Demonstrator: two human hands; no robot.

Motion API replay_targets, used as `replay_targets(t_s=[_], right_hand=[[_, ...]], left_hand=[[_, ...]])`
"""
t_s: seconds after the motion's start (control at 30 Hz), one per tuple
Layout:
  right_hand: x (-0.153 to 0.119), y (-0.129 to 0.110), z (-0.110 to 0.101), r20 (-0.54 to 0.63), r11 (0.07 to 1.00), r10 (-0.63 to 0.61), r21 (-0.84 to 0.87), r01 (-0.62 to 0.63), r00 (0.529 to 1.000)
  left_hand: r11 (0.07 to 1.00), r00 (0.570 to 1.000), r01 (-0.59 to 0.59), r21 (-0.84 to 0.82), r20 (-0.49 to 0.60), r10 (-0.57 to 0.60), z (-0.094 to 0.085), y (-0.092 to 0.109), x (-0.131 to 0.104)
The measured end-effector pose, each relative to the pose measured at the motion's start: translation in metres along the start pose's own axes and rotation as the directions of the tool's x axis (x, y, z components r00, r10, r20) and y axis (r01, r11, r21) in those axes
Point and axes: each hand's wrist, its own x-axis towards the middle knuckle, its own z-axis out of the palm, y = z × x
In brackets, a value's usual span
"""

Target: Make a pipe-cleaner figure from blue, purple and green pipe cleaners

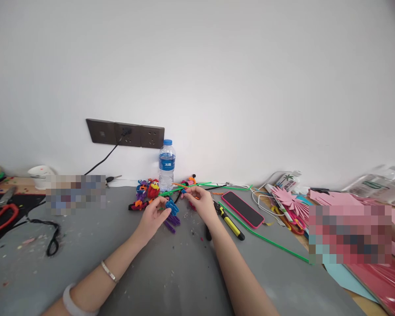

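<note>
left hand [156, 216]: grip pinching blue-and-purple pipe-cleaner piece [172, 207] | right hand [199, 202]: grip pinching small blue bit [183, 192] | piece: hovering over or touching bench [177, 281], can't tell, nearer than water bottle [167, 163] | tip: bracing left lightly, avoiding crushing bends

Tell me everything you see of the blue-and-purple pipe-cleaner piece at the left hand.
The blue-and-purple pipe-cleaner piece looks like fuzzy chenille stems. Its blue upper part is bent into compact folds; purple lengths stick out below, slanting down to the right. The left hand pinches the blue part at its left edge between thumb and fingers. It sits in front of the water bottle, over the gray tabletop; whether the purple ends touch that surface, I can't tell.
</note>
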Motion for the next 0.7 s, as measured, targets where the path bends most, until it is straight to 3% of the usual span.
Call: replay_targets(t_s=[0.37,0.7], right_hand=[[-0.001,-0.004,0.002,-0.025,0.991,0.073,0.11,-0.07,0.997],[-0.006,-0.015,0.004,0.068,0.99,0.051,0.126,-0.059,0.996]], left_hand=[[1.0,1.0,-0.007,-0.011,-0.018,0.007,0.003,0.005,-0.001],[0.996,0.985,0.075,-0.039,-0.152,-0.08,-0.002,0.003,0.004]])
